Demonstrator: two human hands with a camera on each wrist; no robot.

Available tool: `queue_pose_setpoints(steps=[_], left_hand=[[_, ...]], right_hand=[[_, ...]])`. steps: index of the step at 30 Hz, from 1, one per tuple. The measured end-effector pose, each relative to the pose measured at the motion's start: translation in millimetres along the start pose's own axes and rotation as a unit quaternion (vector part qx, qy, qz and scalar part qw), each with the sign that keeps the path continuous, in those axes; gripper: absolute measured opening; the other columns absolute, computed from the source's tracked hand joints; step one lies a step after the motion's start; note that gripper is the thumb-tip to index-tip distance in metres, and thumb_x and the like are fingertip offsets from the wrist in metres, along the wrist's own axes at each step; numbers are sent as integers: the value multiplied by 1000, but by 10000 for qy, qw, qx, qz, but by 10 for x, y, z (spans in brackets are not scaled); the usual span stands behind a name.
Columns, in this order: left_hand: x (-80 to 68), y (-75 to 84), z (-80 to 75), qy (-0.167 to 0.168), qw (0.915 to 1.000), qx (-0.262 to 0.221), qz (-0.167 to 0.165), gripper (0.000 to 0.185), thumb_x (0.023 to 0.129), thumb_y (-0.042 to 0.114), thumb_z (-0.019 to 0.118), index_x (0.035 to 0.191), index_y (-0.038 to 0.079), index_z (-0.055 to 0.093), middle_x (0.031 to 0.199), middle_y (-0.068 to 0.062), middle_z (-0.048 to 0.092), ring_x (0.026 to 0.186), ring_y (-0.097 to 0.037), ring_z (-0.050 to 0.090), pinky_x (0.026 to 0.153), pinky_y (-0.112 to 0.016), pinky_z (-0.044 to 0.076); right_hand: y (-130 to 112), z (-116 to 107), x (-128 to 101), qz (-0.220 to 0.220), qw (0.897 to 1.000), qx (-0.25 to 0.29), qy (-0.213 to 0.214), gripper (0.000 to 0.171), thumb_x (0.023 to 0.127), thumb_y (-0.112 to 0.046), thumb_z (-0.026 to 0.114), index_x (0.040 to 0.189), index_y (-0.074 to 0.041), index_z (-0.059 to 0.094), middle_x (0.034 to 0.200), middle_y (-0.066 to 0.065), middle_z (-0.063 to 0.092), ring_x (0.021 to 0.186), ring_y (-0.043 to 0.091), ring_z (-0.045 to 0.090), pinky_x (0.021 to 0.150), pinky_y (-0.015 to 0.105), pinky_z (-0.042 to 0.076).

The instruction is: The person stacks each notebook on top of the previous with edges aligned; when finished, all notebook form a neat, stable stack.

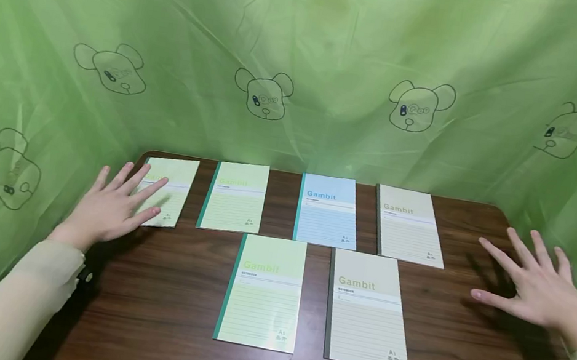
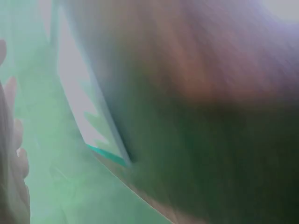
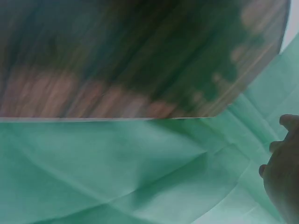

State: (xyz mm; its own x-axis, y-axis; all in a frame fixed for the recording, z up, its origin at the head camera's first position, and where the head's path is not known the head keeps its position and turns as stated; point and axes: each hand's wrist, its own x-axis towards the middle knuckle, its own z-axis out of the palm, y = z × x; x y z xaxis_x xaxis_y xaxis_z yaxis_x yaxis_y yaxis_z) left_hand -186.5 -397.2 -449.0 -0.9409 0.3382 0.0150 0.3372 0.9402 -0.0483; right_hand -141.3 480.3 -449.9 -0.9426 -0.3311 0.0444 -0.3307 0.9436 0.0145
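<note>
Six thin notebooks marked "Gambit" lie face up on a dark wooden table. At the back, from left to right, are a green notebook [image 1: 182, 189], a second green one, a blue notebook [image 1: 325, 216] and a grey notebook [image 1: 409, 232]. In front of them lie another green notebook [image 1: 261, 306] and a second grey notebook [image 1: 368, 329]. My left hand [image 1: 111, 206], fingers spread, overlaps the leftmost notebook in the head view and holds nothing. On the far right, my right hand [image 1: 538, 283] hangs with spread fingers over the table, also holding nothing.
The wooden table [image 1: 153, 297] has rounded back corners. A green curtain [image 1: 337, 38] printed with mouse-like faces encloses the back and both sides. In the right wrist view, the table edge borders the green cloth [image 3: 93, 163].
</note>
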Motion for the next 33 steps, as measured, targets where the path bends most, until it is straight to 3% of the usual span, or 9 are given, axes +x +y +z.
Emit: queue_pose_setpoints(steps=[5,9,14,18,21,24,29,33], left_hand=[[112,182,-77,13,9997,-210,-98,75,112,66,39,177,36,17,183,-15,6,166,-47,0,125,-76,-11],[208,350,-119,58,9986,-502,-176,75,112,66,38,177,35,15,182,-18,7,165,-51,4,125,-78,-4],[334,561,-135,210,9938,-997,-438,80,112,67,38,178,30,11,177,-31,16,158,-60,24,123,-77,20],[448,777,-155,467,9867,-1437,-606,81,113,64,38,178,21,13,171,-38,27,147,-65,38,118,-76,33],[577,1005,-174,664,9766,-1921,-699,81,114,58,41,176,12,17,167,-38,36,146,-63,42,120,-73,34],[760,1318,-172,849,9606,-2530,-777,79,114,53,48,172,4,25,160,-35,47,143,-55,49,120,-68,37],[1107,2012,-158,904,9277,-3522,-845,70,110,45,59,164,4,40,143,-26,65,112,-39,72,101,-58,57],[1396,2609,-164,744,9059,-4113,-678,64,109,39,64,159,4,47,135,-20,70,102,-29,74,91,-49,61]], right_hand=[[-167,-76,140,170,9992,328,-145,116,88,-70,79,177,-38,12,182,20,-5,162,55,-16,117,86,-9],[-426,-154,306,432,9961,739,-232,103,97,-67,71,176,-25,20,178,32,9,160,63,2,108,89,11],[-908,-226,624,770,9864,1455,37,88,109,-60,55,171,-4,27,171,40,21,148,71,22,100,86,22],[-1284,-263,880,738,9785,1898,330,86,110,-56,55,167,3,30,166,44,28,145,72,28,101,88,25],[-1451,-257,1017,653,9736,2158,357,85,110,-52,60,165,5,32,164,43,32,146,70,29,105,88,25],[-1534,-225,1104,638,9675,2429,289,83,109,-49,63,164,6,34,163,41,36,147,67,30,112,84,26],[-1577,-169,1153,759,9578,2762,230,81,109,-47,64,163,6,36,161,40,39,150,63,31,117,78,29],[-1516,-127,1101,1027,9498,2944,271,81,110,-49,62,164,5,36,162,40,38,150,61,32,116,77,30]])
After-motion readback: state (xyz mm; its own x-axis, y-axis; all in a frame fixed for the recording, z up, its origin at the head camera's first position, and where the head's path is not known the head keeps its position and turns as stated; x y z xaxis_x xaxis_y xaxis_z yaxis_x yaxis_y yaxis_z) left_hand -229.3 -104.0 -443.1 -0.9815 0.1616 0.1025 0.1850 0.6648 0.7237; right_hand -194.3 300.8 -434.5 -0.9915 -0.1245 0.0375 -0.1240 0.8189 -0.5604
